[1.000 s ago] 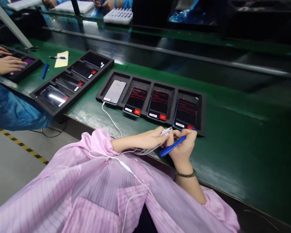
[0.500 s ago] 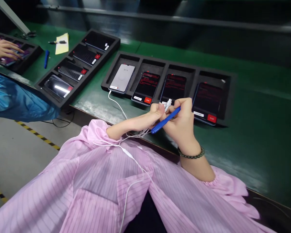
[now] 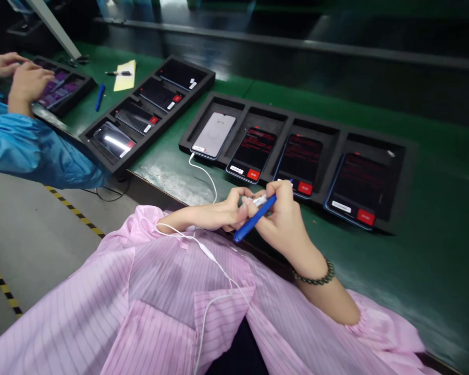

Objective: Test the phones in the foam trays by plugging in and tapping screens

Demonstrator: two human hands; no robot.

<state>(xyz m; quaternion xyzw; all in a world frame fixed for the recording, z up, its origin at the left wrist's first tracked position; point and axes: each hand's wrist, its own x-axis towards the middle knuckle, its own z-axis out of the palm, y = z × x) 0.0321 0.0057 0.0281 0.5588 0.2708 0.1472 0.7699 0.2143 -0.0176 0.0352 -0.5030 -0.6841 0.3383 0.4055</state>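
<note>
In front of my body, above the table's near edge, my two hands meet. My right hand (image 3: 287,221) is closed round a blue pen (image 3: 254,220), which slants down to the left. My left hand (image 3: 224,212) pinches a small white cable piece (image 3: 259,200) beside the pen; the right fingertips are close against it, and its exact shape is partly hidden. A white cable (image 3: 208,174) runs from under my left hand to the bottom of a phone with a lit white screen (image 3: 214,135). More thin white earphone wire (image 3: 208,251) lies over my pink striped smock.
Beyond my hands, a black foam tray (image 3: 240,131) holds that phone and three dark-screened phones with red text. Left of it lies another phone tray (image 3: 143,138), then a blue pen (image 3: 100,97) and yellow paper (image 3: 125,75). A co-worker's hands (image 3: 25,80) work over a further tray.
Both my hands have come down slightly toward my body, still together, with the pen and white piece in them. The view has shifted left. The co-worker's hands have lifted from the phones.
</note>
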